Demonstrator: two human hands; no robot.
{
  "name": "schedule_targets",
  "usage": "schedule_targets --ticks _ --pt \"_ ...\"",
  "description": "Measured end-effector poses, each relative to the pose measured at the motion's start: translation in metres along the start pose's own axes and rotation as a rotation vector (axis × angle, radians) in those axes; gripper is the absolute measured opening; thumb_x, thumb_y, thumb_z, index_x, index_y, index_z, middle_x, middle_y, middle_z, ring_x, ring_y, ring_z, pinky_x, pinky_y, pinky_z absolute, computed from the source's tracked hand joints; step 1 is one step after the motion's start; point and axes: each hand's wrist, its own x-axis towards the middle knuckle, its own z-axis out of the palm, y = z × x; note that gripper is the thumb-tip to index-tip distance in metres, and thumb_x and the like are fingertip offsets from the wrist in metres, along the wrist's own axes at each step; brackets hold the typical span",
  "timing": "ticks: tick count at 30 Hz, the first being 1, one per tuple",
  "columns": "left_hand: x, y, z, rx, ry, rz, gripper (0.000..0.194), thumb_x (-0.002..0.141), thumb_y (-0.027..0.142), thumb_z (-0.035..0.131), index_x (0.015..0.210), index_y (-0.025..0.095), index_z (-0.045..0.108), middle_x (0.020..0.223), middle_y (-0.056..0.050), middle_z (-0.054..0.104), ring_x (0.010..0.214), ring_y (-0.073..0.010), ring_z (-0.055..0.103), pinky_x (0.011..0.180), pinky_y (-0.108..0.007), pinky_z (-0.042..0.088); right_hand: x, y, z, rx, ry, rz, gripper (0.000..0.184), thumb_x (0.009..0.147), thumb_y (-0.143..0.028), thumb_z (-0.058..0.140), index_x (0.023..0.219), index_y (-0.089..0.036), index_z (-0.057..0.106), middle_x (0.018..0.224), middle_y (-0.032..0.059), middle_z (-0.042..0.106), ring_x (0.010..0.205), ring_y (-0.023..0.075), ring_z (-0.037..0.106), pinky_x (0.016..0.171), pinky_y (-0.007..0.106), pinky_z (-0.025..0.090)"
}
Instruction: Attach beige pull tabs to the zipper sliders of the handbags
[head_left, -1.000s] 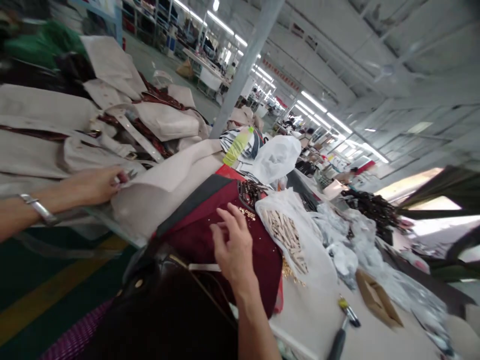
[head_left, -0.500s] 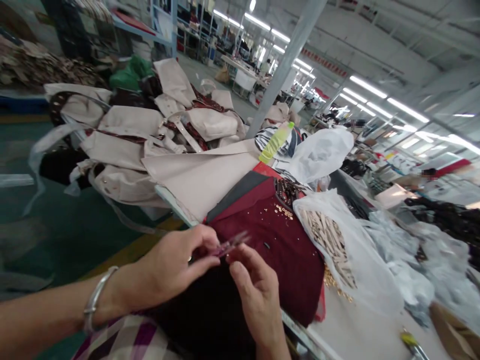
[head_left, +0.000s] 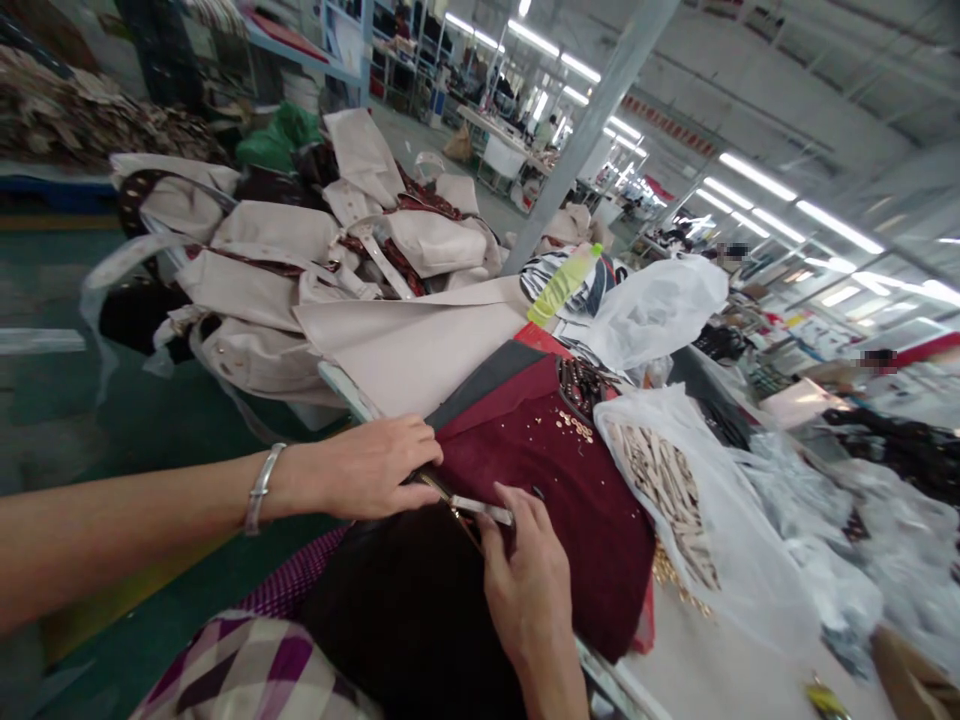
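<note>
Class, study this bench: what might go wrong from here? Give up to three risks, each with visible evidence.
1. The gold discs lie loose on the maroon cloth; a tug on it might scatter them.
2. The pale strip at the fingers of the right hand is close to the zip and could catch in it.
3. The black item lies towards the person's lap, so it may slip if the left hand lets go.

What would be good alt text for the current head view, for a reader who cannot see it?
A bare left hand grips the edge of a black bag, while the right hand pinches a pale strip beside its zip. Beyond lies a maroon sheet with small gold pieces on it; pale bags are heaped farther off to the left.
</note>
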Motion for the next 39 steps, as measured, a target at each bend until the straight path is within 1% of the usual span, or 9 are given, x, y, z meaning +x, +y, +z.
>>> schedule_targets --ticks 2,5,8,13,19,25,30,34,39 --pt "0.006 0.005 -0.005 0.074 -0.074 -0.023 0.025 0.090 0.037 0.070 0.097 0.013 0.070 0.097 -0.011 0.065 0.096 -0.0284 0.061 0.086 -0.039 0.046 0.001 0.002 0.002 -0.091 -0.096 -0.009 0.035 0.096 -0.027 0.051 0.127 -0.018 0.064 0.120 0.0101 0.066 0.106 0.0245 0.064 0.091 0.035 0.046" --pt "0.011 0.012 -0.008 0.115 -0.165 0.013 0.027 0.085 0.038 0.075 0.094 0.013 0.070 0.098 -0.011 0.064 0.094 -0.0282 0.061 0.082 -0.037 0.045 0.000 0.004 0.001 -0.103 -0.213 0.020 0.024 0.097 -0.024 0.049 0.109 -0.020 0.070 0.098 0.0055 0.068 0.087 0.0207 0.066 0.080 0.032 0.046" --pt "0.015 0.016 -0.011 0.079 -0.274 0.016 0.027 0.084 0.035 0.074 0.098 0.013 0.068 0.100 -0.010 0.066 0.090 -0.0262 0.062 0.076 -0.034 0.043 -0.004 0.002 -0.006 -0.059 -0.205 0.019 0.019 0.097 -0.025 0.052 0.092 -0.021 0.070 0.087 0.0025 0.066 0.078 0.0180 0.064 0.074 0.029 0.043" --pt "0.019 0.017 -0.014 -0.023 -0.361 -0.058 0.023 0.085 0.035 0.071 0.099 0.016 0.070 0.099 -0.009 0.067 0.082 -0.0230 0.062 0.067 -0.029 0.038 -0.015 0.001 -0.023 0.000 -0.186 0.071 0.020 0.095 -0.031 0.054 0.091 -0.024 0.072 0.084 -0.0004 0.067 0.075 0.0157 0.063 0.072 0.026 0.042" --pt "0.017 0.018 0.006 -0.674 -0.540 -0.169 0.018 0.072 0.032 0.068 0.084 0.019 0.072 0.064 0.002 0.056 0.060 -0.0154 0.050 0.053 -0.023 0.030 -0.024 0.013 -0.029 0.182 -0.288 0.338 0.023 0.089 -0.042 0.061 0.090 -0.022 0.070 0.081 -0.0004 0.069 0.078 0.0176 0.064 0.072 0.027 0.045" --pt "0.010 0.031 0.026 -1.027 -0.411 -0.416 0.035 0.062 0.042 0.068 0.084 0.015 0.071 0.067 0.002 0.057 0.061 -0.0130 0.044 0.057 -0.022 0.031 -0.043 0.028 -0.044 0.074 -0.005 0.235 0.041 0.100 -0.044 0.050 0.133 -0.022 0.060 0.121 0.0058 0.067 0.113 0.0179 0.062 0.094 0.027 0.047" --pt "0.018 0.049 0.025 -1.136 -0.268 -0.429 0.036 0.061 0.044 0.069 0.080 0.014 0.071 0.066 0.002 0.058 0.062 -0.0124 0.043 0.059 -0.023 0.029 -0.053 0.022 -0.063 -0.120 0.095 0.089 0.029 0.105 -0.037 0.041 0.117 -0.024 0.064 0.110 0.0040 0.068 0.104 0.0153 0.065 0.090 0.024 0.049" --pt "0.031 0.054 0.037 -1.241 -0.188 -0.528 0.038 0.058 0.046 0.074 0.078 0.014 0.071 0.066 0.002 0.060 0.062 -0.0130 0.045 0.058 -0.023 0.030 -0.053 0.006 -0.064 -0.153 0.072 0.266 0.038 0.106 -0.047 0.035 0.116 -0.025 0.064 0.095 0.0020 0.073 0.081 0.0172 0.070 0.072 0.026 0.051" --pt "0.039 0.053 0.049 -1.304 -0.193 -0.571 0.041 0.054 0.047 0.077 0.077 0.014 0.072 0.068 0.000 0.063 0.064 -0.0147 0.050 0.062 -0.024 0.034 -0.056 -0.005 -0.061 -0.035 0.103 0.378 0.049 0.103 -0.055 0.035 0.133 -0.025 0.059 0.122 0.0048 0.069 0.109 0.0213 0.065 0.096 0.032 0.047"
